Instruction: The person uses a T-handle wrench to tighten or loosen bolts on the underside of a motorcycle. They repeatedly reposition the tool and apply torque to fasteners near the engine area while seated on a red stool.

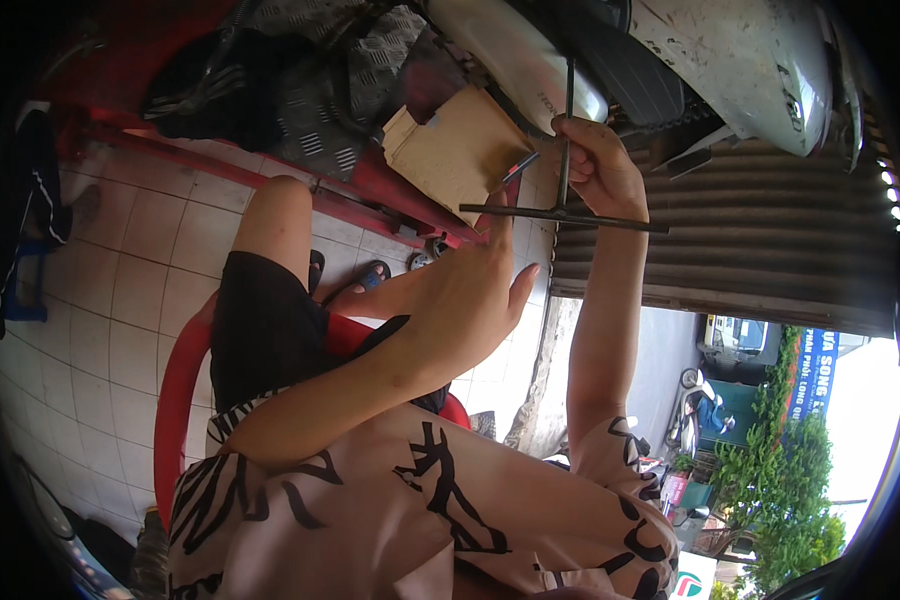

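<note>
A dark metal T-handle wrench (615, 222) is held up in front of the motorbike. My right hand (600, 165) is closed around its long shaft, thumb and fingertips pinching it below the bike's body. The crossbar lies sideways, its left end at the fingers of my left hand (485, 255). That hand is open, thumb apart and index finger stretched along the bar's end; the other fingers are mostly hidden. Just beyond the fingertip is a slim pen-like object (520, 167) against a piece of cardboard (455, 150); I cannot tell whether the hand touches it. The wrench's far tip meets the motorbike (520, 60).
A red lift frame (360, 205) with a dark tread plate (370, 70) stands at the far left. Corrugated metal (750, 230) covers the right side. I sit on a red chair (180, 400) over a tiled floor (120, 390). Parked motorbikes and plants show outside.
</note>
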Tool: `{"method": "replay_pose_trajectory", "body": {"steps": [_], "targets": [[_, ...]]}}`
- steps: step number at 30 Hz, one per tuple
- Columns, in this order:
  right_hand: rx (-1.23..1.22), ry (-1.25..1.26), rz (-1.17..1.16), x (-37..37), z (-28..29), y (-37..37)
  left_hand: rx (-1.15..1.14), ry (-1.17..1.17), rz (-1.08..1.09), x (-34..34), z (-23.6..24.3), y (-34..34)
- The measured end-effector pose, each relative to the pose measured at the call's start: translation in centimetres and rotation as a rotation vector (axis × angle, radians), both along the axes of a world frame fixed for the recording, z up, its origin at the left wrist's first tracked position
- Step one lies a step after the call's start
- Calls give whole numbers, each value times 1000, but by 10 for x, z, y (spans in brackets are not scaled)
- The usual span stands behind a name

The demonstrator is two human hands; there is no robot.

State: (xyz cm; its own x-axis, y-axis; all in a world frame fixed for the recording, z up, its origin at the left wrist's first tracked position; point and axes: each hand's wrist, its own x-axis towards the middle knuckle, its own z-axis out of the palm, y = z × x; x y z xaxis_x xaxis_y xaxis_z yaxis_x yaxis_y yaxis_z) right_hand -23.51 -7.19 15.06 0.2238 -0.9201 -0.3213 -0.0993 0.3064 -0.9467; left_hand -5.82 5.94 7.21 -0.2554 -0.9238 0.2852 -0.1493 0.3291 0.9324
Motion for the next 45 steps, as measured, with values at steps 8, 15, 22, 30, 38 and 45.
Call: {"method": "replay_pose_trajectory", "body": {"steps": [8,15,22,30,38,45], "targets": [[-47,88,-104,0,2,-1,-154,-197,-176,7,12,0],[-18,-43,-2,-2,-10,-10,-122,49,-165,5,32,-2],[-10,-81,-94,-1,-14,-17,5,-104,-80,-3,-9,-4],[-18,-189,-149,-2,-2,-23,-124,182,-195,5,17,-7],[-54,-212,-128,-17,-13,-21,-84,537,-203,-20,4,-15],[-18,-172,-142,1,-18,6,-308,364,64,-12,0,-37]]}}
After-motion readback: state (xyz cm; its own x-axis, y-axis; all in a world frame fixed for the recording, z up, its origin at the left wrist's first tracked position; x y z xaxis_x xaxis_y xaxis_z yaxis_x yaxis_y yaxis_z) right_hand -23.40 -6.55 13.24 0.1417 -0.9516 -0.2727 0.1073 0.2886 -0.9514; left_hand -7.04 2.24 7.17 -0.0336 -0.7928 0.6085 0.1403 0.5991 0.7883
